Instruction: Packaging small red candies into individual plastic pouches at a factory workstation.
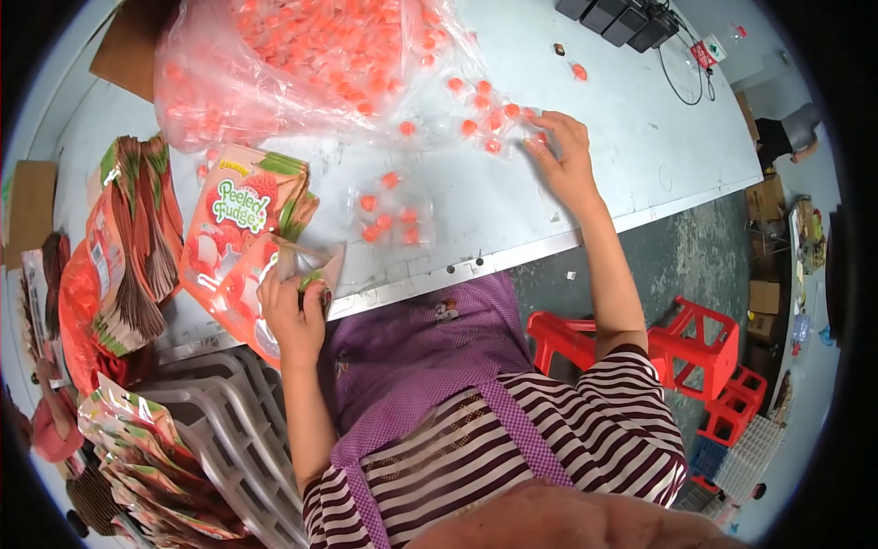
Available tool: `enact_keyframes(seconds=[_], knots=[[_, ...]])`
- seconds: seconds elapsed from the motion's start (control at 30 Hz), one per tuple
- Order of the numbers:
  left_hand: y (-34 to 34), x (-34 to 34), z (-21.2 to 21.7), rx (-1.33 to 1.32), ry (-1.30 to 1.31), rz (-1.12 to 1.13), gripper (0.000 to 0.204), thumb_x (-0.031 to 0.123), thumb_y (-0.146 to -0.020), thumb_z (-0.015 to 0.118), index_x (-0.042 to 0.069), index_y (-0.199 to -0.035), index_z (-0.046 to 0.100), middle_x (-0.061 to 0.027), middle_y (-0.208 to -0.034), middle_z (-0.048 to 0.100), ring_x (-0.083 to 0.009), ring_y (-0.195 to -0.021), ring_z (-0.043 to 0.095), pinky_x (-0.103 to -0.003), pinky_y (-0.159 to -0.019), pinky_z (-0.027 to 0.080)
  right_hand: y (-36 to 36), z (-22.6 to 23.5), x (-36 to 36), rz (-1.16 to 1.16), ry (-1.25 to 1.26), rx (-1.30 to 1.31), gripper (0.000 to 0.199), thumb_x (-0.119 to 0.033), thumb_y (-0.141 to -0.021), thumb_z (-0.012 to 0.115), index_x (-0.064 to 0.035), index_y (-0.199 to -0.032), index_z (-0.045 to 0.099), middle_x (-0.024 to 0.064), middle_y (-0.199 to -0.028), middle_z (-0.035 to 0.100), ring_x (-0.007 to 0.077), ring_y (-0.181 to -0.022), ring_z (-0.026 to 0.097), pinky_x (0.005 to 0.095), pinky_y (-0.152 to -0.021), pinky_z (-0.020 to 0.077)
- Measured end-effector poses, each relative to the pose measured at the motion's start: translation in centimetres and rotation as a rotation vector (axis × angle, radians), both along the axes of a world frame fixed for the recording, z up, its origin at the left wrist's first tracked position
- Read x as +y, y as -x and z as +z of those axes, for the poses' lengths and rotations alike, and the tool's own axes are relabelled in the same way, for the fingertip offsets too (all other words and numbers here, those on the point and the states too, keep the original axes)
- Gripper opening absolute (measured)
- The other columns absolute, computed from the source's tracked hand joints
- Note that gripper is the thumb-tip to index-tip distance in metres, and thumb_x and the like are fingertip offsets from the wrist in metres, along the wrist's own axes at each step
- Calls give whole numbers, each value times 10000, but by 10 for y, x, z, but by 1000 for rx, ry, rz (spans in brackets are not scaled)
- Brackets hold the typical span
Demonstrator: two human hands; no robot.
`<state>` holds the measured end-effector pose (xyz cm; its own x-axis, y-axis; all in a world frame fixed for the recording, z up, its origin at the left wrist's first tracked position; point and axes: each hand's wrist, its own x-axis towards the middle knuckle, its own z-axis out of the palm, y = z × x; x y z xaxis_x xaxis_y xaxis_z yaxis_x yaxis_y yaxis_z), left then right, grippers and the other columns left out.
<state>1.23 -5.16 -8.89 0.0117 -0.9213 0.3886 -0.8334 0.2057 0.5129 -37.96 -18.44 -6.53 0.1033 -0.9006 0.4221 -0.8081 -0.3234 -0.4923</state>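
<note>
My left hand (294,306) is closed on the top edge of a pink pouch (245,295) with its mouth parted, near the table's front edge. Under and behind it lies a stack of matching pouches (224,215) with fruit pictures. At the right, my right hand (569,160) curls its thumb and fingers around a red wrapped candy (540,138) on the table. A loose cluster of wrapped candies (485,114) lies just left of those fingers. Between my hands, a small group of candies in clear wrapping (391,215) rests on the tabletop.
A large clear bag of red candies (311,64) covers the far left of the white table (640,137). More pouches (137,238) stand bundled at the left. Grey plastic crates (215,412) are below them. Black devices (622,20) sit far right; red stools (695,348) stand on the floor.
</note>
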Motion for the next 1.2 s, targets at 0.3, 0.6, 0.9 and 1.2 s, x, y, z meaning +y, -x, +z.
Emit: enact_keyframes(seconds=[0.3, 0.6, 0.9, 1.2], knots=[[0, 1, 0, -1, 2, 0, 193, 133, -752, 648, -10, -855, 568, -209, -1019, 567, -381, -997, 496, -438, -857, 370, 7, -10, -22, 63, -93, 36, 450, -126, -790, 650, -101, -1217, 510, 128, -1160, 516, 259, -1066, 467, 307, -863, 423], [1, -1, 3, -7, 13, -3, 190, 137, -754, 650, -4, -858, 576, -198, -1003, 572, -377, -992, 497, -436, -865, 370, -6, 8, 16, 108, -245, -62, 375, -129, -818, 615, -101, -1183, 532, 98, -1117, 504, 235, -1048, 454, 314, -872, 407], [1, -1, 3, 5, 2, -7, 191, 148, -759, 651, 2, -857, 577, -194, -1006, 572, -371, -994, 497, -434, -862, 371, -12, 5, -30, 150, -83, 233, 319, -236, -888, 499, -114, -1180, 546, 81, -1193, 500, 250, -1127, 407, 362, -1002, 252], [0, 0, 2, -2, -6, -2, 201, 161, -765, 650, -1, -852, 569, -202, -1014, 569, -379, -994, 496, -436, -866, 370, -6, 2, -21, 156, -230, 160, 339, -251, -878, 524, -120, -1190, 537, 78, -1206, 483, 244, -1159, 378, 363, -1014, 243]])
